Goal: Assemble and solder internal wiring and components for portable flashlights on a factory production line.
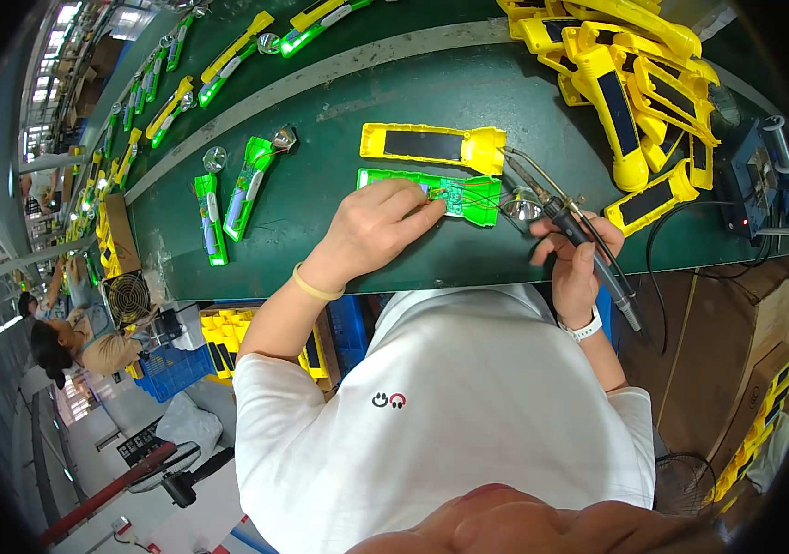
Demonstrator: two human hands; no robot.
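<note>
Where green bench (394,102) runs off toward 11 o'clock, factory hall, other workers seated at 8. Blue crate (173,369) under bench at 8, yellow housings (224,342) just beside it at 3. Left hand (371,226) pressing down on open green torch half (450,196), fingertips on its wiring. Right hand (575,268) closed around soldering iron (565,222), tip at 3 of torch. Yellow torch shell (431,145) just at 12.

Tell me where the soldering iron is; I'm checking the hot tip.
The soldering iron is in the right hand, right of centre, its tip by the green shell under the left hand.
</note>
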